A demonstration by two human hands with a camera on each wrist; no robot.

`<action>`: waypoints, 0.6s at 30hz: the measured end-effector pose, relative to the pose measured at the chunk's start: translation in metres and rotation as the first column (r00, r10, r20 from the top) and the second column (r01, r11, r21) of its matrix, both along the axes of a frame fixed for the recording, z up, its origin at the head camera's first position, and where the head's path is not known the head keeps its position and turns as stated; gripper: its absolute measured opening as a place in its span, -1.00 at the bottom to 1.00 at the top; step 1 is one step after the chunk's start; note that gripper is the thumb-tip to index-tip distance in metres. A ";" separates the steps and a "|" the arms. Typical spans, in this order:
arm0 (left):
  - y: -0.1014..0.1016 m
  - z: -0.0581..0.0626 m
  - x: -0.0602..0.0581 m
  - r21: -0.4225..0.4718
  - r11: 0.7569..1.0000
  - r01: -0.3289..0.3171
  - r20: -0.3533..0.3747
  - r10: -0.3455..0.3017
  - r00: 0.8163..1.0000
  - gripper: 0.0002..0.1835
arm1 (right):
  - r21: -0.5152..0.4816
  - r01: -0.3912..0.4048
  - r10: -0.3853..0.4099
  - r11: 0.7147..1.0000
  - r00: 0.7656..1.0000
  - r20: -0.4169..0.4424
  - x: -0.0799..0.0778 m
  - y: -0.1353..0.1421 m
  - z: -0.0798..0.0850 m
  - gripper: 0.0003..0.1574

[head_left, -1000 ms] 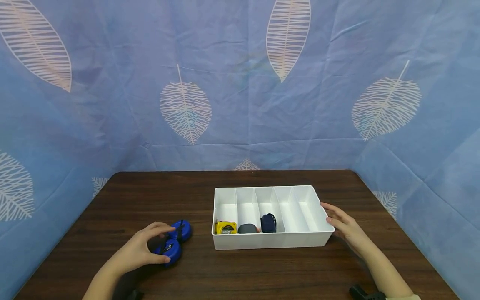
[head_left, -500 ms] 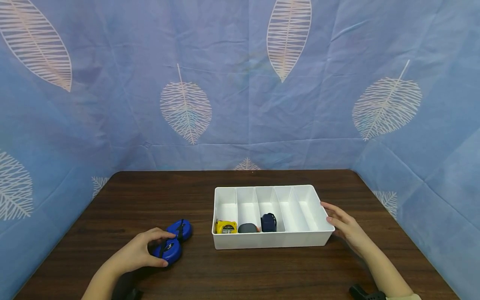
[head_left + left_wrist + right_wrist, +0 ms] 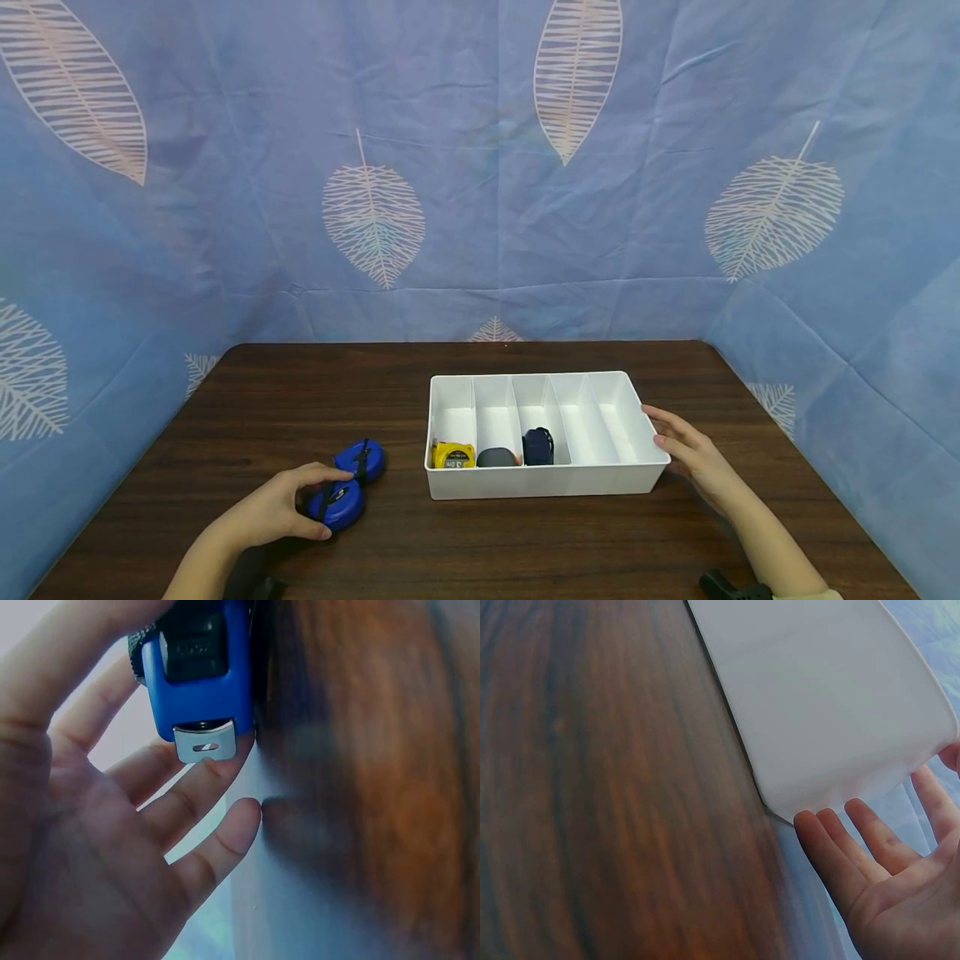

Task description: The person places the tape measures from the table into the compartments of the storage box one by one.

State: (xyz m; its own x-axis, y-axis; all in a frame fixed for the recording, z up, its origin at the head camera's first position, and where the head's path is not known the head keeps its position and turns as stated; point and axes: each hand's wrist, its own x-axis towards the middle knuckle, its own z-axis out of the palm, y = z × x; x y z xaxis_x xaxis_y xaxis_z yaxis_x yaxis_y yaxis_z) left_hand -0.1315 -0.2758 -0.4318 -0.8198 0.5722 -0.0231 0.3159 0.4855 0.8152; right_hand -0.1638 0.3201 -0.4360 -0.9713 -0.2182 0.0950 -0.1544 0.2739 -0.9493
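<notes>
Two blue tape measures with black straps lie side by side at the left of the table in the head view. My left hand (image 3: 270,507) holds the near blue tape measure (image 3: 345,503), thumb at its near side and fingertips at its far side. The far blue tape measure (image 3: 369,458) sits just beyond the fingertips. In the left wrist view, the held blue tape measure (image 3: 199,701) shows its metal end hook (image 3: 205,742) against a finger. My right hand (image 3: 693,454) touches the right end of the white divided box (image 3: 540,481), fingers extended along the end wall (image 3: 832,712).
Inside the box's left compartments are a yellow tape measure (image 3: 453,455), a dark grey rounded item (image 3: 497,457) and a navy tape measure (image 3: 537,447). White dividers split the box. A dark wooden table (image 3: 480,550) meets a blue leaf-patterned cloth (image 3: 480,208) behind.
The left hand's fingertips have moved down between the two blue tape measures, onto the near one, and its thumb has shifted slightly nearer. The right hand and box stay put.
</notes>
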 end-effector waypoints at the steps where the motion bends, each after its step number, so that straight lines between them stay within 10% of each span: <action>1: 0.000 0.000 0.000 0.002 1.000 0.005 0.000 -0.005 1.000 -0.29 | 0.001 0.001 -0.001 1.000 1.000 0.001 0.000 0.000 0.000 -0.36; 18: -0.001 -0.002 -0.001 0.012 1.000 0.013 0.021 -0.013 1.000 -0.34 | -0.008 0.001 -0.001 1.000 1.000 -0.010 -0.001 0.001 -0.003 -0.36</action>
